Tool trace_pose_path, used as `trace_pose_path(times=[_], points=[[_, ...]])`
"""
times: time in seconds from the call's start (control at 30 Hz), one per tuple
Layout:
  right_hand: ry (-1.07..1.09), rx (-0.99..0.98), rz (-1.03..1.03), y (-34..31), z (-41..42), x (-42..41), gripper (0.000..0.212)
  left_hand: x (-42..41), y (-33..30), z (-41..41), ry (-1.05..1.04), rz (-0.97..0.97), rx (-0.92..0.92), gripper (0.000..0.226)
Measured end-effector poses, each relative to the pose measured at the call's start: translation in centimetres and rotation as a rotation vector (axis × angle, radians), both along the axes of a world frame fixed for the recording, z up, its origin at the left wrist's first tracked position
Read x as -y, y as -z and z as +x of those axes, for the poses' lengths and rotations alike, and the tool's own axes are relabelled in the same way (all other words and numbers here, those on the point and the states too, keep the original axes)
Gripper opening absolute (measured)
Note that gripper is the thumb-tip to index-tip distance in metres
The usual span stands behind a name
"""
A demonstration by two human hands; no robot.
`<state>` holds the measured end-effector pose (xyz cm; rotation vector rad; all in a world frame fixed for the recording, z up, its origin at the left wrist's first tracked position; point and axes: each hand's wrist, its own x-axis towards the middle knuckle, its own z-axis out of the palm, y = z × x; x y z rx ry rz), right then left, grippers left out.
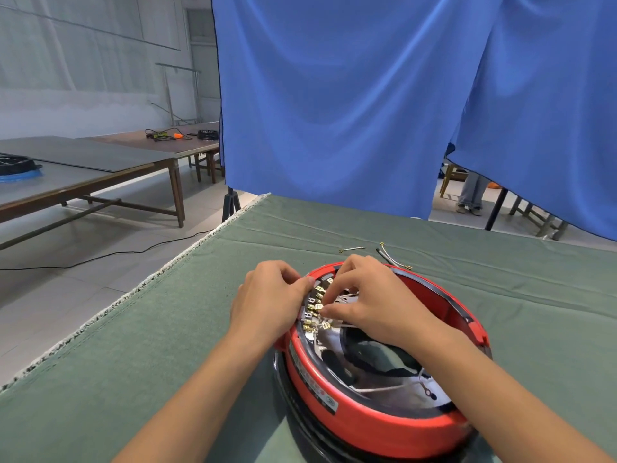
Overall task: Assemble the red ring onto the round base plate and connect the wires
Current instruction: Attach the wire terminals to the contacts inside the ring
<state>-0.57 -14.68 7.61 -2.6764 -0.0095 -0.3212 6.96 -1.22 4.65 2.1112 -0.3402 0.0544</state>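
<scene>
The red ring [367,419] sits on the round black base plate [300,419], whose rim shows under it, on the green cloth. A row of brass terminals [312,312] runs along the ring's inner left side, with white wires [377,389] lying inside. My left hand [270,299] grips the ring's left rim, fingers curled over the edge. My right hand [364,295] reaches inside and pinches a wire connector at the terminals; the fingertips hide the connector itself.
Loose wires with brass ends [387,253] lie on the green cloth [167,329] just beyond the ring. The table's left edge [160,272] is near. A blue curtain [334,95] hangs behind. Other tables [100,168] stand at the left.
</scene>
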Motion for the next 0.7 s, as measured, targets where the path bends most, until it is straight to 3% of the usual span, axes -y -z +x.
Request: trace_pose_path(times=[0.23, 0.7], points=[[0.055, 0.096, -0.037, 0.41, -0.09, -0.75, 0.007, 0.25, 0.06, -0.37, -0.026, 0.057, 0.039, 0.018], [0.096, 0.107, 0.003, 0.94, 0.07, -0.91, 0.01, 0.4, 0.11, -0.55, -0.023, 0.09, 0.076, 0.018]])
